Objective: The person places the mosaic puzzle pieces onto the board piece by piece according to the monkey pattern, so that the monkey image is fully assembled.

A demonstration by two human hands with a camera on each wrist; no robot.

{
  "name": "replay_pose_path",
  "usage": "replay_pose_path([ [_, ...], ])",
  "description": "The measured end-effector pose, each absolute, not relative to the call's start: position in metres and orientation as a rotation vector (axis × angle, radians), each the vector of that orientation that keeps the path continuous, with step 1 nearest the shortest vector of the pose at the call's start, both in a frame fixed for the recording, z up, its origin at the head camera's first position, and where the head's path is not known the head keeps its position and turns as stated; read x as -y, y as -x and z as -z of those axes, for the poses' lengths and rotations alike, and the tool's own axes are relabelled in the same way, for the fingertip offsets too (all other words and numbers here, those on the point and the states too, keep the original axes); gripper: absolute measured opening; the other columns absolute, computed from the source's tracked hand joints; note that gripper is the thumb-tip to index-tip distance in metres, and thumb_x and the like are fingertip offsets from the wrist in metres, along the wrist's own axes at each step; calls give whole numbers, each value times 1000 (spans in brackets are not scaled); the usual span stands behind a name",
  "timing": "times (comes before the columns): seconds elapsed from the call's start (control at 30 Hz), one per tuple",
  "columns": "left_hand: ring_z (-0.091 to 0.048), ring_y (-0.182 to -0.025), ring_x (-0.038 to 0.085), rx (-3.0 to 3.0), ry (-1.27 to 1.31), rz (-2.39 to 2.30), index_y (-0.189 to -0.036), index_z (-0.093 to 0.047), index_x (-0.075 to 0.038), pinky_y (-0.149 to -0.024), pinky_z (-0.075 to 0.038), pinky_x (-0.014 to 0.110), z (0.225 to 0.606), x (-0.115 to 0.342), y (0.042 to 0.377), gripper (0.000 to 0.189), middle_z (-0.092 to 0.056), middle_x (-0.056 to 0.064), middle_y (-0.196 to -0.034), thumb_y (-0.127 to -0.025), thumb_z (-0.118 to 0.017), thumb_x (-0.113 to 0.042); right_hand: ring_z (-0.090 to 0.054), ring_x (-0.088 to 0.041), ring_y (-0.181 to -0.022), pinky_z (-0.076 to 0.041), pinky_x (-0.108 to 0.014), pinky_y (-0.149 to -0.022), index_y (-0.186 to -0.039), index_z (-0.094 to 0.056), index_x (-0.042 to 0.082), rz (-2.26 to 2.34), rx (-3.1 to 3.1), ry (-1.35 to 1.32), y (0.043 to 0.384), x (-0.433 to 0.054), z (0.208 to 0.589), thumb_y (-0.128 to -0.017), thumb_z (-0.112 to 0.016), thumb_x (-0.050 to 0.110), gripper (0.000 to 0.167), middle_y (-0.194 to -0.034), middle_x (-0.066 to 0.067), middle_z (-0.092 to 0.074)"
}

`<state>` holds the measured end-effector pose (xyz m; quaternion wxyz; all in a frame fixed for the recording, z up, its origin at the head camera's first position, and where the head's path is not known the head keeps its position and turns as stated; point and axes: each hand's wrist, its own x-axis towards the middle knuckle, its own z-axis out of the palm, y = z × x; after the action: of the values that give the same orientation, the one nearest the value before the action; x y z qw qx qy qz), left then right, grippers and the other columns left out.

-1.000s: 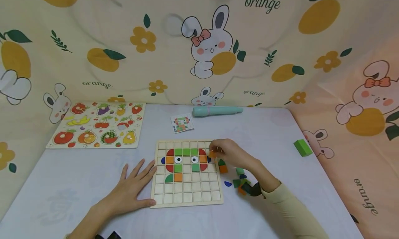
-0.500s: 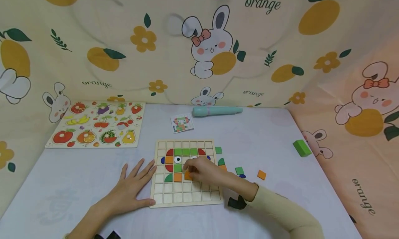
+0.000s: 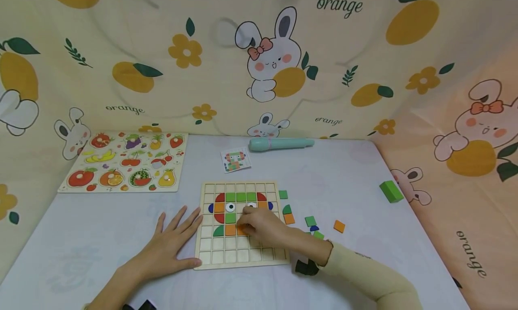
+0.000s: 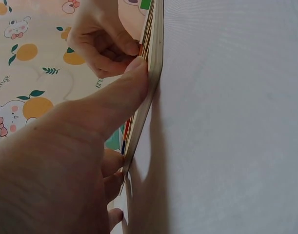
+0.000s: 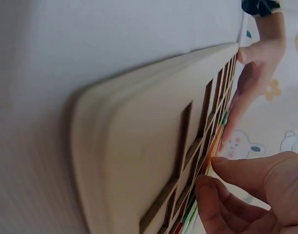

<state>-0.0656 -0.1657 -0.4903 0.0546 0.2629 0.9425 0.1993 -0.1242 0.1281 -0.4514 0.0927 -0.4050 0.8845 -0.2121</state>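
A wooden grid board (image 3: 207, 245) lies on the table, with coloured tiles making a pattern in its upper cells. My right hand (image 3: 265, 224) is over the board's middle, thumb and fingers pinching an orange square tile (image 3: 241, 230) at a cell beside another orange square (image 3: 230, 230). The right wrist view shows the thumb and a finger of this hand (image 5: 246, 190) close together at the tile. My left hand (image 3: 170, 242) is spread on the table, its thumb and fingertips touching the board's left edge. In the left wrist view its thumb (image 4: 124, 92) rests against the board's rim (image 4: 156, 53).
Loose tiles lie right of the board, among them an orange square (image 3: 339, 226), a green square (image 3: 310, 221) and a green quarter-round (image 3: 287, 209). Behind are a pattern card (image 3: 236, 160), a teal pen-like stick (image 3: 281, 143) and a fruit puzzle (image 3: 125, 162). A green block (image 3: 391, 192) stands far right.
My right hand has carried the orange tile from the board's upper right edge to the middle cells, where it has then sunk slightly. The left hand has stayed in place.
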Motion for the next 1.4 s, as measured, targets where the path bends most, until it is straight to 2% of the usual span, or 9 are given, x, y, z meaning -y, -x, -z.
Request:
replay_pose_path([
  [0.13, -10, -151, 40, -2864, -799, -604, -156, -33, -12, -108, 0, 75, 490, 165, 66, 104, -21, 4, -165, -80, -58, -78, -61, -7, -79, -49, -14, -72, -100, -78, 9, 605, -2618, 1216, 124, -130, 449, -89, -73, 4, 13, -90, 3, -65],
  [0.33, -10, -151, 40, -2866, -811, -608, -156, -33, -12, -108, 0, 76, 491, 165, 68, 104, -21, 4, -165, -80, -58, -78, -66, -11, -82, -52, -21, -71, -94, -77, 10, 560, -2721, 1167, 134, -150, 437, -87, -75, 4, 10, -90, 3, -70],
  [0.43, -9, -151, 40, -2860, -808, -612, -156, -33, -12, -108, 0, 75, 491, 164, 68, 104, -21, 4, -165, -80, -58, -78, -66, -12, -79, -53, -27, -69, -93, -77, 8, 485, -2766, 1038, 142, -172, 427, -86, -76, 4, 8, -90, 1, -72],
  [0.63, -9, -151, 40, -2851, -799, -602, -157, -33, -12, -108, 1, 75, 490, 163, 68, 105, -20, 4, -165, -80, -57, -79, -52, -16, -72, -47, -31, -65, -93, -73, 7, 340, -2701, 639, 152, -230, 412, -84, -76, 2, 11, -80, 1, -62],
  [0.8, -10, -151, 40, -2862, -799, -599, -156, -33, -12, -108, 0, 76, 490, 165, 67, 104, -21, 4, -165, -80, -57, -78, -50, -17, -74, -45, -34, -66, -89, -67, 9, 284, -2666, 508, 148, -259, 415, -80, -82, 3, 19, -80, 2, -55],
  [1.03, -11, -150, 41, -2872, -822, -618, -156, -33, -11, -107, -1, 76, 492, 167, 65, 103, -21, 5, -165, -82, -57, -77, -48, -16, -73, -43, -31, -65, -86, -61, 10, 398, -2657, 568, 145, -268, 424, -76, -84, 3, 26, -79, 2, -53],
  [1.2, -11, -150, 40, -2882, -840, -628, -157, -33, -11, -107, -2, 76, 492, 167, 65, 101, -21, 4, -165, -82, -57, -76, -49, -15, -70, -45, -28, -62, -82, -62, 8, 647, -2687, 625, 147, -263, 424, -81, -76, -6, 20, -75, 3, -56],
  [1.4, -11, -150, 40, -2877, -844, -633, -157, -32, -11, -107, -2, 76, 492, 168, 65, 101, -21, 5, -165, -83, -58, -75, -53, -14, -75, -50, -26, -65, -96, -67, 4, 998, -2623, 775, 136, -224, 427, -88, -69, -7, 14, -85, 0, -63],
])
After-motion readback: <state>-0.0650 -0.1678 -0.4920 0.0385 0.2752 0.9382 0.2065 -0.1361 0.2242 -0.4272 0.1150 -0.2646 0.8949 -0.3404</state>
